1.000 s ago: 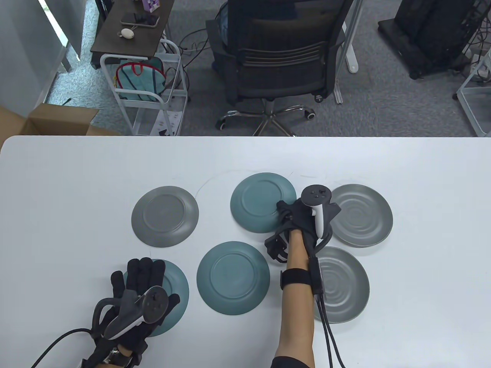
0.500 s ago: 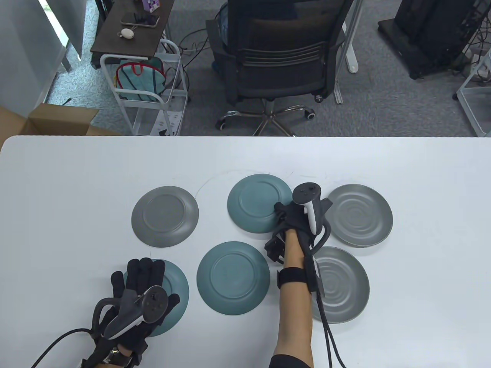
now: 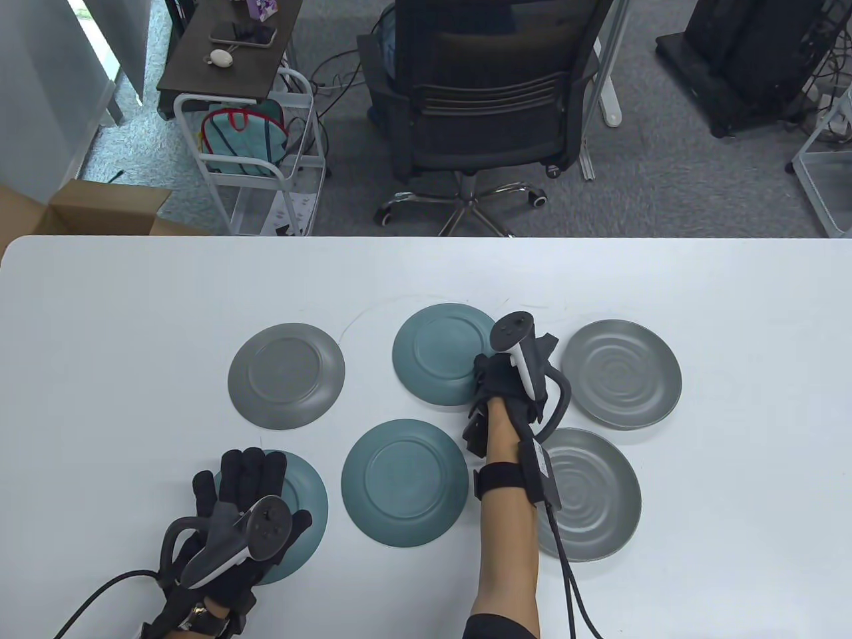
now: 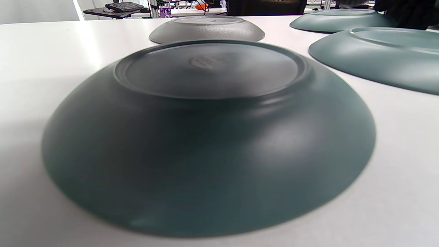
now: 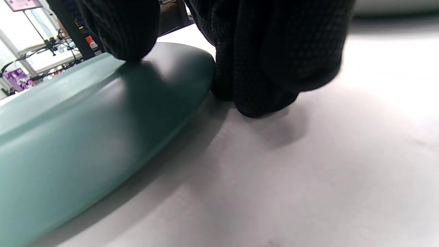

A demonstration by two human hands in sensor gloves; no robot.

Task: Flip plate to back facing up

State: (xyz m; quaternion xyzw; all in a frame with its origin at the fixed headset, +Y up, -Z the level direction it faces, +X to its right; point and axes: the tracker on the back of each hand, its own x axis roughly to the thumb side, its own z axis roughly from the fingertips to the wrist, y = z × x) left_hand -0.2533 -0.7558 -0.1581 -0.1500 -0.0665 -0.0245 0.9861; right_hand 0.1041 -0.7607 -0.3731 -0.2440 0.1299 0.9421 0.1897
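A teal plate [image 3: 436,353] lies back up at the table's centre rear. My right hand [image 3: 489,374] is at its right rim. In the right wrist view the thumb [image 5: 120,31] presses on top of the teal plate [image 5: 85,130] near the rim, and the fingers [image 5: 274,68] sit against the rim edge, down on the table. My left hand [image 3: 247,469] lies with its fingers stretched out over another teal plate [image 3: 303,509] at the front left. That plate [image 4: 209,130] is back up in the left wrist view, where no fingers show.
A third teal plate [image 3: 405,482] lies back up at centre front and a grey plate [image 3: 286,376] lies back up at the left. Two grey plates [image 3: 622,373] [image 3: 592,496] lie face up at the right, close to my right forearm. An office chair [image 3: 486,100] stands beyond the table's far edge.
My right hand has shifted left and rolled its tracker leftward, and the centre-rear teal plate has slid a little to the left with it. My left hand has not moved.
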